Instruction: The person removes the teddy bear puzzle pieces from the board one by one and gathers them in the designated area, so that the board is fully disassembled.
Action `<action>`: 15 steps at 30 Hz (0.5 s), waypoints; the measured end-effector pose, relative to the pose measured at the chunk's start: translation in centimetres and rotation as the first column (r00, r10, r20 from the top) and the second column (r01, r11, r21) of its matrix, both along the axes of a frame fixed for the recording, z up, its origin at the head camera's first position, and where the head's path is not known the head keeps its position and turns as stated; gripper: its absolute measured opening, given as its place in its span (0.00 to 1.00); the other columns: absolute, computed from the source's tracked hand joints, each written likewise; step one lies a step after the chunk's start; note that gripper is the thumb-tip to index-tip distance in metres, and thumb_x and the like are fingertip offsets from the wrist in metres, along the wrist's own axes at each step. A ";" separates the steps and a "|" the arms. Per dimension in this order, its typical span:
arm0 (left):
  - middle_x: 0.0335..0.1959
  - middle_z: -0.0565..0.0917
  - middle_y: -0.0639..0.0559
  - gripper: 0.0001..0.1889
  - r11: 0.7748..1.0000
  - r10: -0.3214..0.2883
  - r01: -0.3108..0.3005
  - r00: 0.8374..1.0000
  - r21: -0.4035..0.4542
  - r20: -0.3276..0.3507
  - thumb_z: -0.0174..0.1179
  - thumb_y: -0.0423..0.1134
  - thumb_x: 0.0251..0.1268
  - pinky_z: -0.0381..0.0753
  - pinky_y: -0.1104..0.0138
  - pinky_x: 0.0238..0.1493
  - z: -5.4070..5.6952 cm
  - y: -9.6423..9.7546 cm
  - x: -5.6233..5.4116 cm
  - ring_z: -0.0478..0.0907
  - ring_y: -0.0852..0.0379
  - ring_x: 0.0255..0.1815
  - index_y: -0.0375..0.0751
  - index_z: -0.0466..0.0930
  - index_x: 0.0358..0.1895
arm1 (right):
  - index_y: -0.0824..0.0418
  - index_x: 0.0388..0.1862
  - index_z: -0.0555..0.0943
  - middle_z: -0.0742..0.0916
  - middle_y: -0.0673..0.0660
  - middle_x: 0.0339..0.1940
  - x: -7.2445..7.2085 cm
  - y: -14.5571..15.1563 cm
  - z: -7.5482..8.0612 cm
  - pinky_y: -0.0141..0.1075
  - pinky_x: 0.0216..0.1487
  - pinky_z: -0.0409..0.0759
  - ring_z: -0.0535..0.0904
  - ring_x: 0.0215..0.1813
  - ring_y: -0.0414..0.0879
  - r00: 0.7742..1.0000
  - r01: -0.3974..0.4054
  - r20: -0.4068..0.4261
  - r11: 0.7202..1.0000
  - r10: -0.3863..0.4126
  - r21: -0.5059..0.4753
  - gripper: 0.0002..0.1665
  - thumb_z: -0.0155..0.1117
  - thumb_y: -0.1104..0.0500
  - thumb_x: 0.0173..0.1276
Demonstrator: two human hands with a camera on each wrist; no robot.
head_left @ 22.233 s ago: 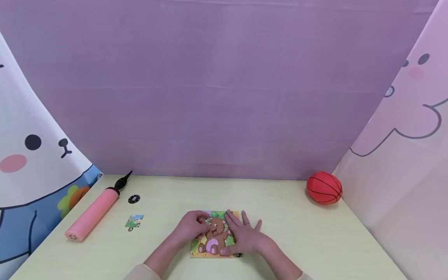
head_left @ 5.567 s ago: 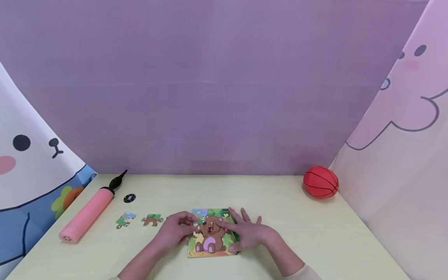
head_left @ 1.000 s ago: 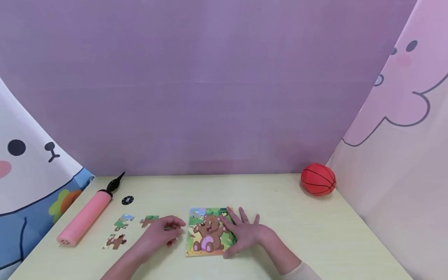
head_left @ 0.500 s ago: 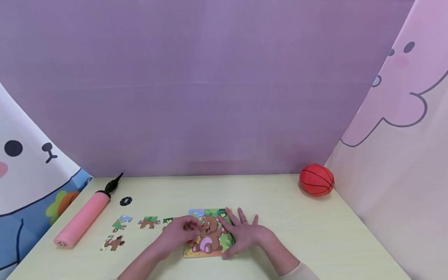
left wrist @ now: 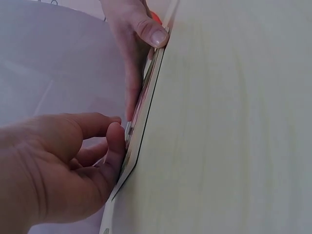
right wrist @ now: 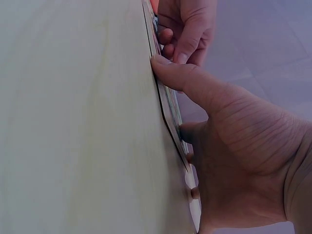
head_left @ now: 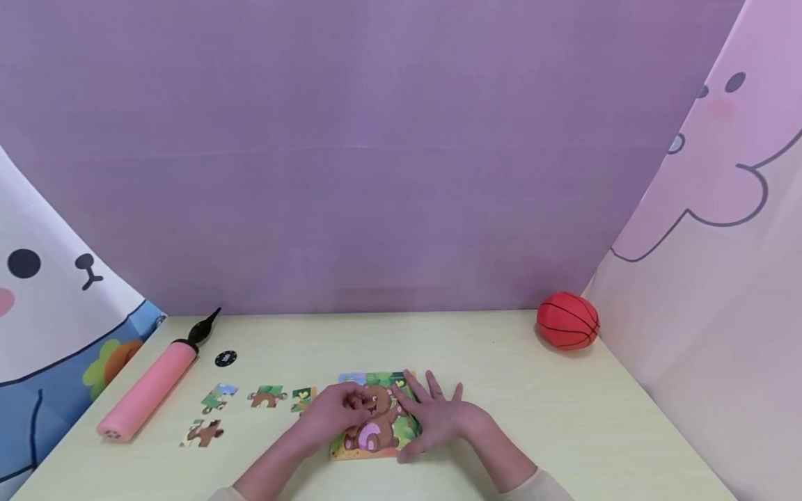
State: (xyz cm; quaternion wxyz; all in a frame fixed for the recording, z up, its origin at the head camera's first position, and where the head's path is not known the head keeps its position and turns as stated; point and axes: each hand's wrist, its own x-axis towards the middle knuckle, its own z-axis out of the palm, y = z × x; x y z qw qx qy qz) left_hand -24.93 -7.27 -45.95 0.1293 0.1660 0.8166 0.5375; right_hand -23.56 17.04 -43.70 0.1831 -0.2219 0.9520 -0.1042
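Observation:
A bear picture puzzle [head_left: 373, 440] lies flat in a thin tray near the table's front edge. My left hand [head_left: 338, 415] is over its left half, with curled fingertips at the bear's face. In the left wrist view, thumb and forefinger come close together at the puzzle's surface; I cannot tell whether a piece is pinched between them. My right hand [head_left: 438, 421] rests on the puzzle's right side with fingers spread, its thumb at the near edge in the right wrist view. Several loose puzzle pieces lie to the left, including a brown one [head_left: 205, 433] and a green one [head_left: 267, 396].
At the far left lies a pink hand pump [head_left: 148, 392] with a black nozzle, a black round chip [head_left: 226, 358] beside it. A red toy basketball [head_left: 567, 321] sits at the table's back right corner. A purple cloth [head_left: 401, 174] hangs behind the table [head_left: 564, 431].
Over the last second my left hand has moved right, from beside the puzzle onto the bear's face. Since the oldest frame, more loose pieces lie on the left. My right hand stays put.

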 end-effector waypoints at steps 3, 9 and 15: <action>0.32 0.80 0.49 0.20 1.000 -0.002 0.002 1.000 -0.011 0.012 0.69 0.34 0.62 0.78 0.66 0.27 -0.1 0.1 -0.1 0.76 0.56 0.29 0.29 0.81 0.55 | 0.44 0.84 0.49 0.43 0.54 0.85 0.0 0.0 0.1 0.82 0.62 0.38 0.35 0.81 0.67 1.000 -0.001 0.001 1.000 0.001 -0.003 0.68 0.70 0.25 0.52; 0.32 0.78 0.48 0.20 1.000 0.007 -0.007 0.999 -0.007 0.038 0.68 0.30 0.61 0.77 0.68 0.23 -0.2 0.4 -0.1 0.75 0.57 0.25 0.27 0.80 0.56 | 0.44 0.84 0.49 0.43 0.54 0.85 0.0 0.0 0.2 0.82 0.61 0.38 0.35 0.81 0.67 1.000 -0.002 0.002 1.000 0.002 -0.007 0.68 0.70 0.25 0.52; 0.32 0.78 0.48 0.19 1.000 0.024 -0.023 0.999 -0.014 0.031 0.68 0.28 0.59 0.75 0.70 0.26 -0.1 0.5 0.0 0.73 0.56 0.29 0.28 0.80 0.54 | 0.44 0.84 0.49 0.43 0.55 0.85 0.1 -0.1 0.2 0.82 0.61 0.38 0.35 0.81 0.67 1.000 -0.011 -0.001 1.000 0.011 -0.005 0.68 0.70 0.25 0.52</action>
